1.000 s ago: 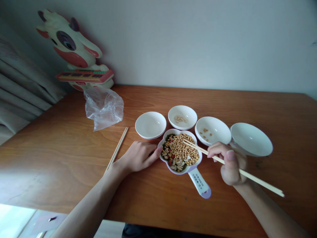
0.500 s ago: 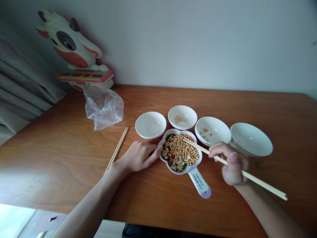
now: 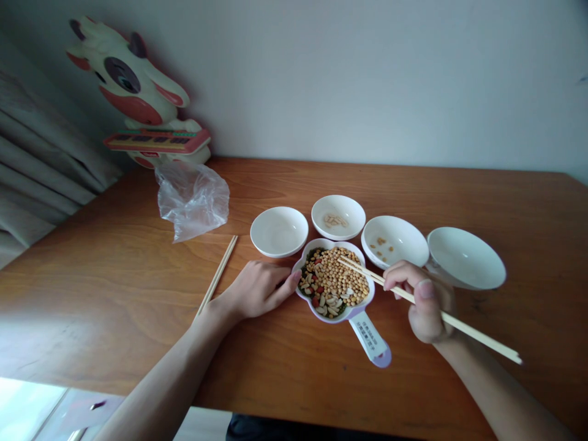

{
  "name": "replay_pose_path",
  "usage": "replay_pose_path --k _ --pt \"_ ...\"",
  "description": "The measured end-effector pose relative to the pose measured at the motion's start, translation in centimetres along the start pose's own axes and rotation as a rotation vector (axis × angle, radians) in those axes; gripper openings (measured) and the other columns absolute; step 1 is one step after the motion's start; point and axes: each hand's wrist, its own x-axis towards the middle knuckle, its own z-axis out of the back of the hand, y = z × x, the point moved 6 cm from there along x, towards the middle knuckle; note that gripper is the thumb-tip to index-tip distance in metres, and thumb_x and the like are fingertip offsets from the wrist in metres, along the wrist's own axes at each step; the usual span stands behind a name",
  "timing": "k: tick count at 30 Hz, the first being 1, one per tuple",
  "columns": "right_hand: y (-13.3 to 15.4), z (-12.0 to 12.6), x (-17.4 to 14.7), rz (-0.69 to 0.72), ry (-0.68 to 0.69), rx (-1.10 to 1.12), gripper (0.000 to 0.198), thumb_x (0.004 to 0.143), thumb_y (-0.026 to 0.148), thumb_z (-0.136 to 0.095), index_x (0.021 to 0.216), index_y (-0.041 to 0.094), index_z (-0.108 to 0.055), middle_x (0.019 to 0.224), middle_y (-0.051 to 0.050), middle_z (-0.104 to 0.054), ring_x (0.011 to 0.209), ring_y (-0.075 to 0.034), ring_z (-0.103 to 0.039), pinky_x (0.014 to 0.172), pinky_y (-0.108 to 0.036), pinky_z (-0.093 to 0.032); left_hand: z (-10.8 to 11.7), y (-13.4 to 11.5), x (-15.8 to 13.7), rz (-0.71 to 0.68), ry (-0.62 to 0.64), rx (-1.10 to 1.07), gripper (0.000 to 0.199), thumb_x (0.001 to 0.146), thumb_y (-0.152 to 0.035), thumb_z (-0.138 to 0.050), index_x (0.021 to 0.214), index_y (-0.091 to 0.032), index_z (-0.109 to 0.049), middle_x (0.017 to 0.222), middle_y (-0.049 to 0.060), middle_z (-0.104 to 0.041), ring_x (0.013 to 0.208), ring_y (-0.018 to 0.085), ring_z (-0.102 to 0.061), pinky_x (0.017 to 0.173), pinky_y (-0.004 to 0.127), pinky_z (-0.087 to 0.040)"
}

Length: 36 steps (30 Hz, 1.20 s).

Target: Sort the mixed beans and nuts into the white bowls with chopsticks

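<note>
A flower-shaped white and lilac dish [image 3: 364, 318] with a labelled handle holds yellow soybeans [image 3: 342, 274], pale split peanuts, a few red pieces and small green bits. My left hand [image 3: 261, 288] grips the dish's left rim, its thumb on the edge and the other fingers partly hidden. In my right hand [image 3: 425, 300] is a pair of wooden chopsticks [image 3: 478, 334], held closed together. Their tips lie among the soybeans near the upper right of the dish. I cannot make out a bean between them.
Behind the dish stand white bowls: an empty one [image 3: 279, 223], one with pale slivers [image 3: 339, 205], one with several yellow beans [image 3: 404, 236] and another empty one [image 3: 466, 257]. Spare chopsticks [image 3: 218, 272], a clear plastic bag [image 3: 195, 202] and a cow toy keyboard [image 3: 158, 142] are leftward.
My right hand and the chopsticks have shifted slightly left, their tips moving a little further over the soybeans. My left hand and the dish stay where they were.
</note>
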Motion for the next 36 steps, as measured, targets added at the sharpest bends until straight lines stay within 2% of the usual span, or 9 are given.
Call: replay_pose_path --k 7,14,19,24,29,33,36 --pt "0.7 0.3 0.1 0.045 -0.005 -0.035 0.049 0.117 0.037 -0.030 0.093 0.022 -0.070 0.082 -0.005 -0.066 0.070 -0.019 -0.062 0.063 -0.035 -0.046 0.1 -0.1 0.0 0.010 0.011 -0.012 0.057 0.117 -0.047 -0.033 0.073 -0.019 -0.058 0.071 0.005 -0.068 0.058 0.015 -0.053 0.062 0.031 -0.032" --pt "0.1 0.2 0.0 0.027 -0.034 -0.019 0.044 0.115 0.041 -0.035 0.095 0.023 -0.070 0.082 -0.005 -0.066 0.067 -0.020 -0.059 0.061 -0.036 -0.045 0.0 0.0 0.0 0.002 0.000 0.005 0.058 0.117 -0.047 -0.034 0.073 -0.019 -0.058 0.068 0.005 -0.066 0.057 0.015 -0.051 0.061 0.031 -0.030" --pt "-0.1 0.1 -0.1 0.002 0.002 -0.058 0.046 0.115 0.044 -0.034 0.097 0.023 -0.071 0.087 -0.006 -0.069 0.068 -0.019 -0.059 0.061 -0.035 -0.044 -0.1 0.1 0.0 0.016 0.016 -0.013 0.056 0.117 -0.048 -0.034 0.073 -0.020 -0.055 0.069 0.004 -0.065 0.057 0.015 -0.050 0.062 0.031 -0.030" --pt "-0.6 -0.1 -0.3 -0.075 0.025 -0.051 0.050 0.116 0.049 -0.031 0.096 0.023 -0.069 0.089 -0.005 -0.069 0.061 -0.017 -0.054 0.055 -0.034 -0.040 -0.1 0.2 0.1 0.033 0.034 -0.022 0.057 0.117 -0.049 -0.032 0.074 -0.020 -0.054 0.070 0.004 -0.065 0.059 0.015 -0.050 0.063 0.032 -0.030" --pt "-0.4 -0.1 0.0 -0.060 0.022 -0.058 0.040 0.117 0.038 -0.037 0.096 0.023 -0.067 0.086 -0.003 -0.066 0.066 -0.016 -0.056 0.062 -0.033 -0.044 -0.1 0.1 0.0 0.037 0.042 -0.035 0.056 0.117 -0.049 -0.032 0.074 -0.020 -0.054 0.072 0.005 -0.066 0.059 0.016 -0.050 0.064 0.032 -0.030" --pt "-0.3 0.0 -0.1 -0.063 0.012 -0.088 0.042 0.118 0.033 -0.035 0.097 0.022 -0.070 0.080 -0.002 -0.062 0.064 -0.016 -0.054 0.063 -0.033 -0.044 -0.1 0.1 0.0 0.040 0.034 -0.026 0.056 0.116 -0.049 -0.033 0.073 -0.020 -0.054 0.070 0.004 -0.065 0.058 0.015 -0.048 0.063 0.032 -0.029" --pt "-0.4 0.1 -0.3 -0.063 -0.005 -0.075 0.043 0.118 0.032 -0.034 0.098 0.023 -0.071 0.082 -0.002 -0.064 0.064 -0.015 -0.054 0.063 -0.034 -0.044 -0.1 0.2 0.0 0.040 0.037 -0.029 0.057 0.116 -0.049 -0.032 0.073 -0.020 -0.054 0.070 0.004 -0.065 0.058 0.015 -0.048 0.063 0.032 -0.029"
